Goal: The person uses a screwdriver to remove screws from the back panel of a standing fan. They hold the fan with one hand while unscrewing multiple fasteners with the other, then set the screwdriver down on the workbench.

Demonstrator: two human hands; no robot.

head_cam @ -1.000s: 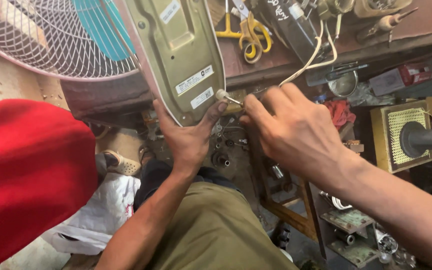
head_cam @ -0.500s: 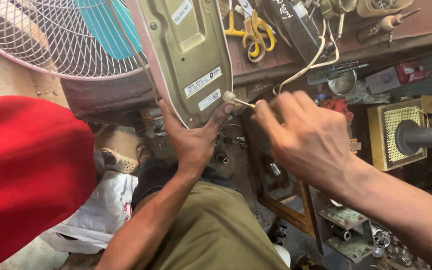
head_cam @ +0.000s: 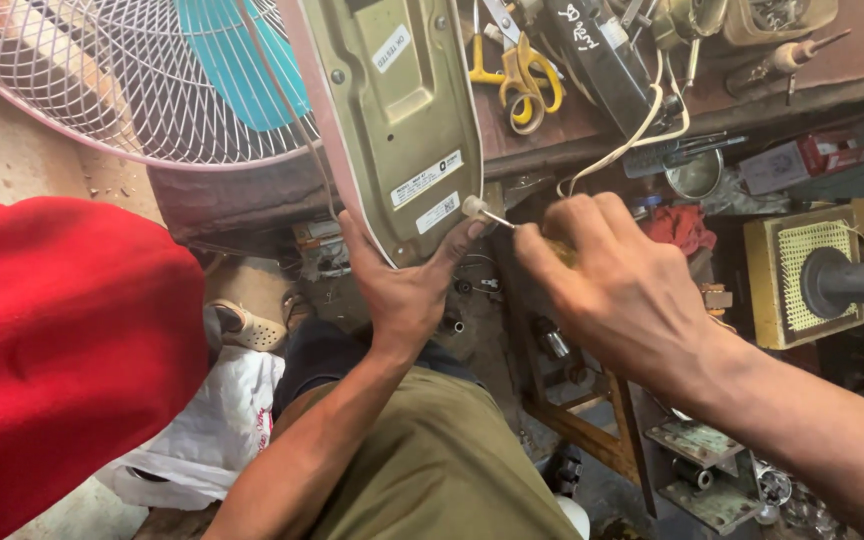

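Fan base point(head_cam: 397, 120), olive metal plate, underside up, tilted at bench edge. L hand point(head_cam: 402, 290) clamped on its lower edge, thumb by a white bush point(head_cam: 472, 206). R hand point(head_cam: 617, 290) fisted round screwdriver point(head_cam: 500, 218), tip at bush. Hands near, not touching. Fan grille point(head_cam: 102, 90) to left; scissors point(head_cam: 522, 70), white cord point(head_cam: 632, 130) on bench point(head_cam: 852, 60).

Desk point(head_cam: 852, 55): worn reddish-brown top along the upper edge, crowded with yellow-handled scissors point(head_cam: 522, 70) and a white cord point(head_cam: 632, 135).
Floor point(head_cam: 12, 165): dusty bare concrete, a pale sandal point(head_cam: 247, 325) and a white plastic bag point(head_cam: 217, 425) lying on it.
Under the desk: dark, a wooden frame point(head_cam: 592, 430) amid metal scraps.
Light: soft daylight.
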